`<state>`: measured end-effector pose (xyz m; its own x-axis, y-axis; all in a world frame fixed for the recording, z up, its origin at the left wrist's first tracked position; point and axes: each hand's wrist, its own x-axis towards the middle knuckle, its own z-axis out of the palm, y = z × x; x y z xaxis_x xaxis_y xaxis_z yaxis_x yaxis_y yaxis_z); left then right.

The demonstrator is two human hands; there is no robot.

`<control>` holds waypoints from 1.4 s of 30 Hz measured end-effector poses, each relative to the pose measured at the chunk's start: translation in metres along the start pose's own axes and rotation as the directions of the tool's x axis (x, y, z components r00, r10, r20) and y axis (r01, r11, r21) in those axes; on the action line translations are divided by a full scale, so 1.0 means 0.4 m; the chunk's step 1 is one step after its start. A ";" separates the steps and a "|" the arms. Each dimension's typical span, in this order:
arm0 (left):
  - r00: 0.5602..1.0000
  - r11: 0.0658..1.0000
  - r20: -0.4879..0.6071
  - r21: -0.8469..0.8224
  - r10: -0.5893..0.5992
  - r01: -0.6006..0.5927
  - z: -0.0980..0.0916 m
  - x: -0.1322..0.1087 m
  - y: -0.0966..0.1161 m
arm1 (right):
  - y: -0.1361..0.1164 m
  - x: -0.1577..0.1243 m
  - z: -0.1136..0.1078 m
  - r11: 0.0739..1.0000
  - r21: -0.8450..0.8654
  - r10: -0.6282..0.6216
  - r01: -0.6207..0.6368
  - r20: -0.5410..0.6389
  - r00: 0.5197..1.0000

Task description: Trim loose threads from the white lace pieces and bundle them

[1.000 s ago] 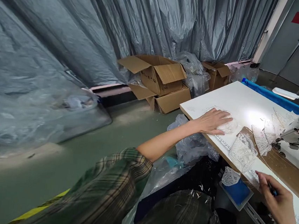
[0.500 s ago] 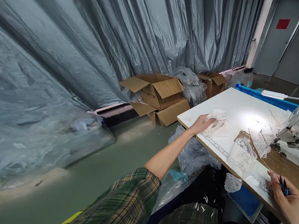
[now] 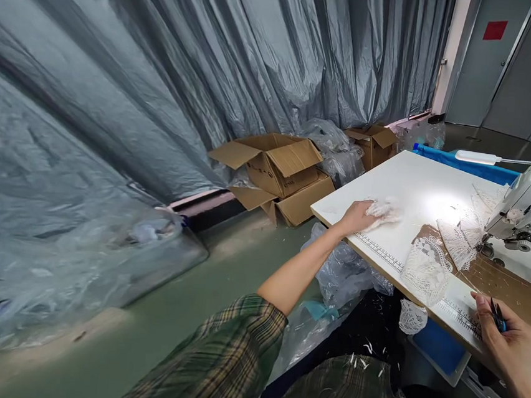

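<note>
My left hand (image 3: 356, 217) reaches out to the left end of the white sewing table (image 3: 417, 179) and is closed round a crumpled piece of white lace (image 3: 383, 211), blurred by motion. My right hand (image 3: 505, 338) rests at the table's near edge, fingers closed on small dark thread snips (image 3: 497, 315). A chain of white lace pieces (image 3: 428, 268) runs across a brown card (image 3: 501, 284) toward the sewing machine (image 3: 530, 202) and hangs over the table's front edge. A printed ruler strip (image 3: 382, 251) lines that edge.
Open cardboard boxes (image 3: 280, 169) and clear plastic bags (image 3: 347, 276) sit on the green floor left of the table. A grey plastic curtain (image 3: 165, 70) covers the wall. A lamp (image 3: 478, 157) shines on the table, and a blue tray (image 3: 438, 353) sits under it.
My left hand lay flat on the lace, then gathered it up into a bunch and now holds it crumpled near the table top. My right hand rose slightly with the snips.
</note>
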<state>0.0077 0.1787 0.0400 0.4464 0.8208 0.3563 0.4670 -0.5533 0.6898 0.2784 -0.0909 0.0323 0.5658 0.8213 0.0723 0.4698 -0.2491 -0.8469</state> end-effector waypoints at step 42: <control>0.969 0.957 -0.076 -0.191 -0.236 0.218 0.008 -0.007 0.017 | -0.324 0.183 0.381 0.938 -0.282 -0.150 0.203 0.200 0.968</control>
<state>0.0119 0.1721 0.0416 0.2647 0.9364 0.2304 0.3980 -0.3237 0.8584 0.1555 0.0799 0.0671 0.3421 0.9352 0.0916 0.7468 -0.2114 -0.6305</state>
